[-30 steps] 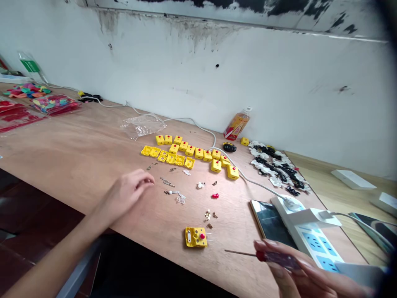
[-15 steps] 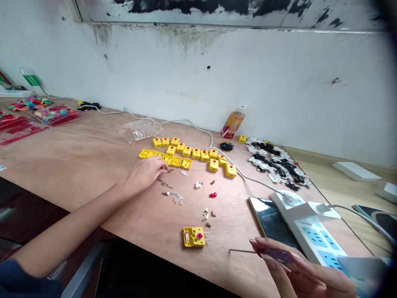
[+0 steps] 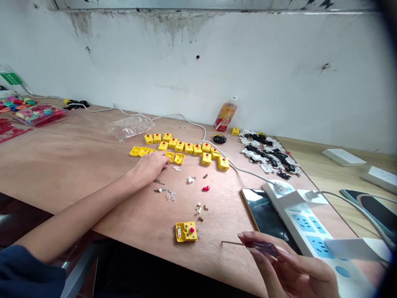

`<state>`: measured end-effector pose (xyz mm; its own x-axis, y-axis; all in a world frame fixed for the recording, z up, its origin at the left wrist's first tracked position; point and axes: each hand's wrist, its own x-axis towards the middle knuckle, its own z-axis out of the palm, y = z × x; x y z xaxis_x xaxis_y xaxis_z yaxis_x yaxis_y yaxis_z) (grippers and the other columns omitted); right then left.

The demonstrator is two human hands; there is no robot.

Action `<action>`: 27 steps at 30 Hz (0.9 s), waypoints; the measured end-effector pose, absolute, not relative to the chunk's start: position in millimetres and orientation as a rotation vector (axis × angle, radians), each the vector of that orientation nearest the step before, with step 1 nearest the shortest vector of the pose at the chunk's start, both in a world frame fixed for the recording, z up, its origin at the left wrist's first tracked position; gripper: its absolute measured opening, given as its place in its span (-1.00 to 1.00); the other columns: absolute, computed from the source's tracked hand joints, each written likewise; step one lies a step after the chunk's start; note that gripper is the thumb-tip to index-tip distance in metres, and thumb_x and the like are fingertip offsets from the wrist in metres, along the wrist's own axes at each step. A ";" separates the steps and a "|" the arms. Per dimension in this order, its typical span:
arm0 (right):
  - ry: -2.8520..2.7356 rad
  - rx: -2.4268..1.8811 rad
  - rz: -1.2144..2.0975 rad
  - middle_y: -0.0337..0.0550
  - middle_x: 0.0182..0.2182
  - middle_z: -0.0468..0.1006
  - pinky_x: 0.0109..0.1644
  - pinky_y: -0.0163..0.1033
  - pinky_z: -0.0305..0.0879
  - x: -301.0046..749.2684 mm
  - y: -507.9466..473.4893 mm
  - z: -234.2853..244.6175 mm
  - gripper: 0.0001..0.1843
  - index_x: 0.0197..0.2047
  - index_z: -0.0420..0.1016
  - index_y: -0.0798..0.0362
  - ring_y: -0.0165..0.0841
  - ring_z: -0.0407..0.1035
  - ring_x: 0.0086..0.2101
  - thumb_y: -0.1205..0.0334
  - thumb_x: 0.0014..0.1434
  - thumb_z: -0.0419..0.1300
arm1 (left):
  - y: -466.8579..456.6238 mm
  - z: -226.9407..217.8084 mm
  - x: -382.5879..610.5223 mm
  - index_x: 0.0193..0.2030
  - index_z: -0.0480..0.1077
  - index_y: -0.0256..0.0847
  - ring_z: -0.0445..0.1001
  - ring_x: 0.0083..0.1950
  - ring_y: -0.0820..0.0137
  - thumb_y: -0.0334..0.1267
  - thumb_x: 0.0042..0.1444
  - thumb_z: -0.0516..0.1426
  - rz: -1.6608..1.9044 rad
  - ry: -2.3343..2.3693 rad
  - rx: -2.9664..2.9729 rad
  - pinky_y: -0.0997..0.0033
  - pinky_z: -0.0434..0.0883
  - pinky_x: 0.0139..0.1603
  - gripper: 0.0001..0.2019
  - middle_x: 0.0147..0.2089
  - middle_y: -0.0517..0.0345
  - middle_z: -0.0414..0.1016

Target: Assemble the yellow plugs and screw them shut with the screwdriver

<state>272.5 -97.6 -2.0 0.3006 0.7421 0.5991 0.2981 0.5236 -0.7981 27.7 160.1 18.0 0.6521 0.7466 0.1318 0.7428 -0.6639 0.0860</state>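
Observation:
My left hand reaches across the table, its fingers bent down beside the row of open yellow casings. Its fingertips are pressed close together at the tabletop, and whatever lies in them is hidden. In my right hand is a small screwdriver with a clear purple handle, its thin shaft pointing left. Left of that tip lies a yellow casing with a red button and two metal prongs. Around the middle are a red button, a white part, clear plastic pieces and brass pieces.
Closed yellow boxes with red buttons stand in rows farther back. A drink bottle stands by the wall. On the right are a phone, a power strip and black and white parts. A plastic bag lies left.
The whole view has shifted, with things sitting lower-left to upper-left. My left hand has moved slightly right, covering small screws and another open casing. My right hand keeps the screwdriver nearly still.

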 end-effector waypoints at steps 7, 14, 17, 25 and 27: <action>-1.322 -1.056 0.405 -0.19 -0.16 0.72 -0.19 -0.19 0.71 275.1 -97.3 3.9 -0.55 0.00 0.39 -0.10 -0.28 0.68 -0.20 0.64 0.22 0.22 | 159.9 29.1 17.6 -0.18 0.54 -0.26 0.52 -0.12 0.21 -0.55 0.29 0.02 0.302 1.277 2.886 0.37 0.36 -0.23 -0.73 -0.16 -0.01 0.54; -1.351 -1.043 0.407 -0.18 -0.16 0.73 -0.22 -0.18 0.72 274.9 -96.7 4.1 -0.59 -0.01 0.41 -0.11 -0.25 0.69 -0.20 0.60 0.24 0.23 | 160.2 39.4 18.6 -0.21 0.58 -0.22 0.52 -0.11 0.20 -0.51 0.24 0.13 0.247 1.261 2.924 0.39 0.33 -0.26 -0.80 -0.13 0.00 0.56; -1.361 -1.056 0.424 -0.18 -0.15 0.72 -0.20 -0.15 0.72 276.0 -97.1 3.7 -0.57 0.00 0.41 -0.11 -0.24 0.69 -0.18 0.60 0.24 0.24 | 159.1 35.4 23.9 -0.29 0.57 -0.23 0.50 -0.18 0.21 -0.52 0.20 0.14 0.194 1.220 2.943 0.38 0.30 -0.29 -0.81 -0.20 0.00 0.55; -1.334 -1.046 0.419 -0.21 -0.16 0.72 -0.21 -0.18 0.73 275.2 -96.5 3.7 -0.57 0.00 0.42 -0.12 -0.26 0.69 -0.19 0.61 0.24 0.24 | 168.4 28.5 21.6 -0.30 0.51 -0.25 0.48 -0.23 0.24 -0.51 0.19 0.09 0.176 1.178 2.886 0.38 0.27 -0.33 -0.81 -0.23 0.01 0.53; -1.338 -1.043 0.421 -0.22 -0.16 0.73 -0.21 -0.16 0.73 275.6 -96.2 4.0 -0.57 0.00 0.42 -0.12 -0.26 0.69 -0.19 0.61 0.23 0.25 | 169.6 27.7 20.7 -0.30 0.49 -0.26 0.47 -0.24 0.24 -0.49 0.20 0.09 0.197 1.157 2.867 0.38 0.28 -0.32 -0.83 -0.22 -0.01 0.51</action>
